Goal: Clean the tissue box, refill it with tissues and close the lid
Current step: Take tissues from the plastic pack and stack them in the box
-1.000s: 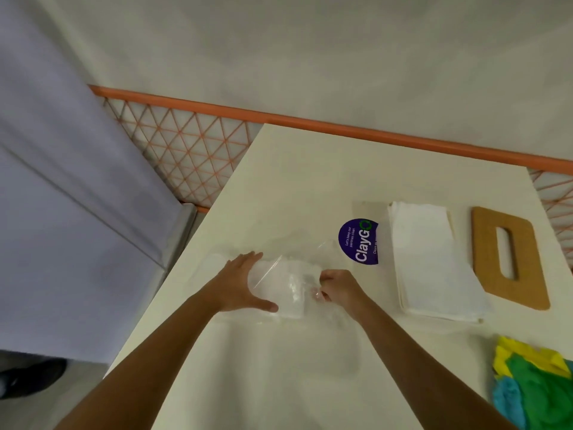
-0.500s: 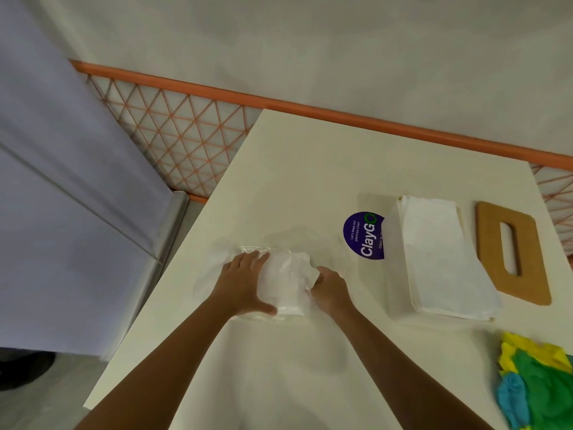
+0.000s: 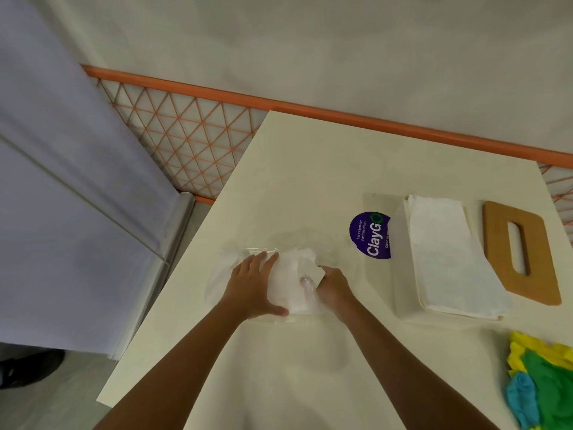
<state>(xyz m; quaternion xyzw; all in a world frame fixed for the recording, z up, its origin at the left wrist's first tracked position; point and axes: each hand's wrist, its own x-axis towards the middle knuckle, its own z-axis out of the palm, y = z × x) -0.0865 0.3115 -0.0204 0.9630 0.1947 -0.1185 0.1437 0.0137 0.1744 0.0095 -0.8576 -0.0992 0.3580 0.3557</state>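
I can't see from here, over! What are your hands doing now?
Left hand presses the tissue pack down. Right hand pinches its wrapper. Lid off, lying beside the tissue box. Nothing blocking.

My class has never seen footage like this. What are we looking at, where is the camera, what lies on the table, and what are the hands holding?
There is no machine here: a person wears a camera on the head, looking down at their own two hands. The left hand presses flat on a tissue pack in clear wrap, and the right hand pinches its end. On the table lie a white tissue stack beside a purple sticker, a brown lid with a slot, lying apart, and coloured cloths.
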